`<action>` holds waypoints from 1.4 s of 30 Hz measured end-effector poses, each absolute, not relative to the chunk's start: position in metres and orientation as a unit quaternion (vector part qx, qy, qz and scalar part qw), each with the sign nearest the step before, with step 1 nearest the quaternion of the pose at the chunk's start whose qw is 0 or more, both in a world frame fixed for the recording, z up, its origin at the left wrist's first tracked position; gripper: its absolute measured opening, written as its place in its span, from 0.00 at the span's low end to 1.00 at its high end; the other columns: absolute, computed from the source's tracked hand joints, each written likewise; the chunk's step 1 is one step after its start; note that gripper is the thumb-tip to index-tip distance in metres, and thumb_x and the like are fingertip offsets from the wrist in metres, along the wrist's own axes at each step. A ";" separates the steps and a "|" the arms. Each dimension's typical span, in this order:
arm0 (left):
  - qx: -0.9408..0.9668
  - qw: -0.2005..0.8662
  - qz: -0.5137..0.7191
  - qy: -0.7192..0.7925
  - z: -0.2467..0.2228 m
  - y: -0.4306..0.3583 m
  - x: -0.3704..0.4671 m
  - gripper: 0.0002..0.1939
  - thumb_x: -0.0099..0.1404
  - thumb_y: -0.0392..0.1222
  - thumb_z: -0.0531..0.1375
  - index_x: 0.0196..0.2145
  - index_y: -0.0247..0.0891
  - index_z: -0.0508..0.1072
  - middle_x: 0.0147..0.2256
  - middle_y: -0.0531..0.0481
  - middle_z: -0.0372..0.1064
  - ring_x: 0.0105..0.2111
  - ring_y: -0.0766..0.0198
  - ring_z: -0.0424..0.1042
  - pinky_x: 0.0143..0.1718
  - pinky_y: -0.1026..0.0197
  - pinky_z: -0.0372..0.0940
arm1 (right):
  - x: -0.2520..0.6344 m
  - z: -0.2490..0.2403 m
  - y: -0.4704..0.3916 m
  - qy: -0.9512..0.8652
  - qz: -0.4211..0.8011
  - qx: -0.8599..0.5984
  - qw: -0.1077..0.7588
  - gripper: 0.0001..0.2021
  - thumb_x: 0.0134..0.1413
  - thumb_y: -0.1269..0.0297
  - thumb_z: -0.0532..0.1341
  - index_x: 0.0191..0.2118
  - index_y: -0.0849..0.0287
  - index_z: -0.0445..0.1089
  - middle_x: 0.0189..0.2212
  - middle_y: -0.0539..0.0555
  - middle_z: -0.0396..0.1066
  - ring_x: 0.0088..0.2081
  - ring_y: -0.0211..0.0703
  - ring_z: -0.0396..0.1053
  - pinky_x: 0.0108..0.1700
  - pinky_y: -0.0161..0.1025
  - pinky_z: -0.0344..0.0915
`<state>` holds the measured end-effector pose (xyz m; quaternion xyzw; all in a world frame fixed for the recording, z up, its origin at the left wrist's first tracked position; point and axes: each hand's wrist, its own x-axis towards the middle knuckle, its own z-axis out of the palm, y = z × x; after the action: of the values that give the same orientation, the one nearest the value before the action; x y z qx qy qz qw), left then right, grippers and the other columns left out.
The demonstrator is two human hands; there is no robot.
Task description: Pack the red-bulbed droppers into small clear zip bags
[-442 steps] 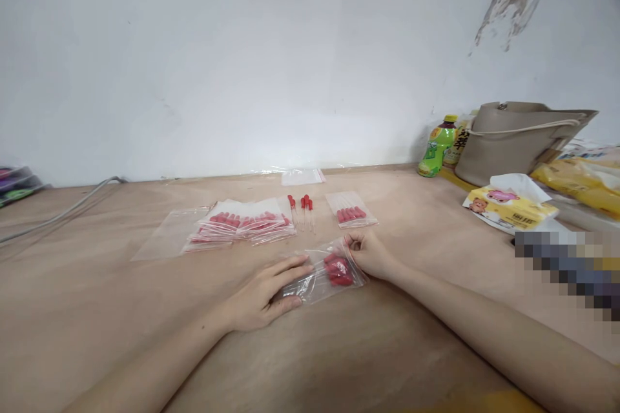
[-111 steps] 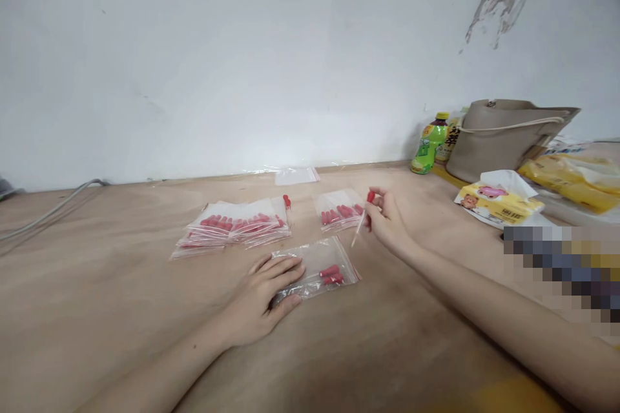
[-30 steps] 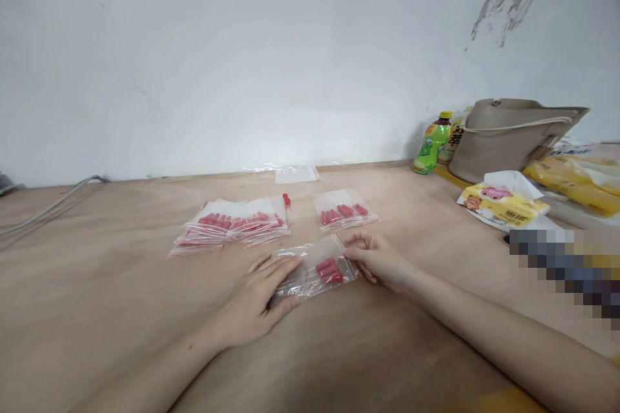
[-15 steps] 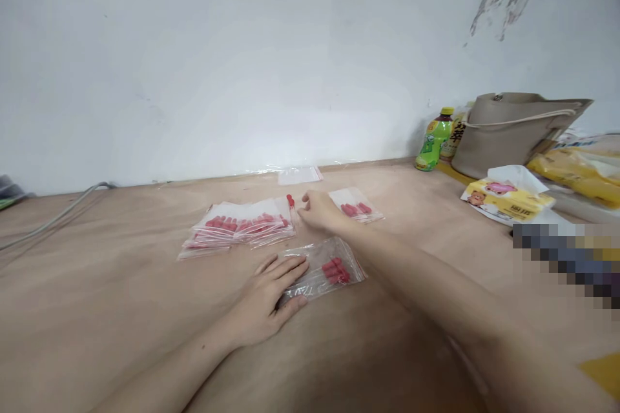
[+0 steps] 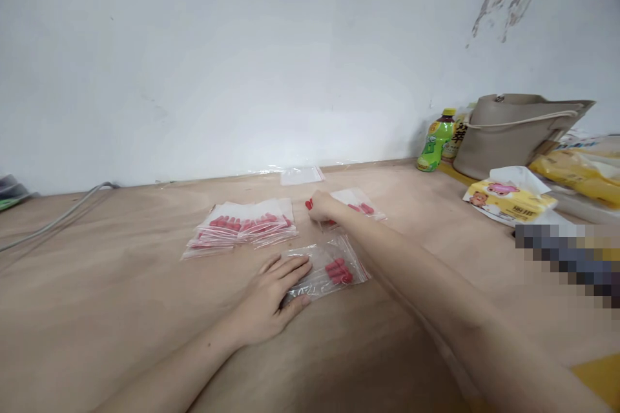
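My left hand (image 5: 274, 297) lies flat on the near end of a clear zip bag (image 5: 327, 268) that holds a few red-capped droppers (image 5: 338, 270). My right hand (image 5: 320, 208) is stretched out past that bag, its fingers closed on a single red-capped dropper (image 5: 309, 204). Left of my right hand lies a fanned pile of filled bags (image 5: 242, 227). Just behind my right hand sits another filled bag (image 5: 358, 205), partly hidden by the hand.
An empty clear bag (image 5: 301, 175) lies by the wall. At the right stand a green bottle (image 5: 436, 141), a beige handbag (image 5: 518, 132), a tissue pack (image 5: 511, 201) and yellow packets (image 5: 578, 175). A grey cable (image 5: 58, 216) runs along the left.
My right hand left the open bag, reached to the lone dropper beside the pile and picked it up; it now holds it slightly to the right. My left hand stayed put.
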<state>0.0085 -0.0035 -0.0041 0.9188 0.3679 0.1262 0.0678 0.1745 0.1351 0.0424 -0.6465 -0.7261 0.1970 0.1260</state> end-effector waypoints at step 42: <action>0.914 0.065 0.147 0.373 -0.003 -0.005 0.008 0.26 0.66 0.47 0.50 0.59 0.45 0.49 0.57 0.50 0.53 0.56 0.57 0.53 0.58 0.48 0.46 | 0.261 -0.019 0.045 -0.622 0.459 -0.473 0.423 0.10 0.38 0.66 0.62 0.30 0.61 0.64 0.24 0.49 0.68 0.20 0.31 0.62 0.19 0.29 0.57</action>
<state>0.0078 -0.0052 -0.0028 0.9140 0.3726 0.1469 0.0645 0.2610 0.0453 -0.0193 -0.4726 -0.6218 0.4594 0.4231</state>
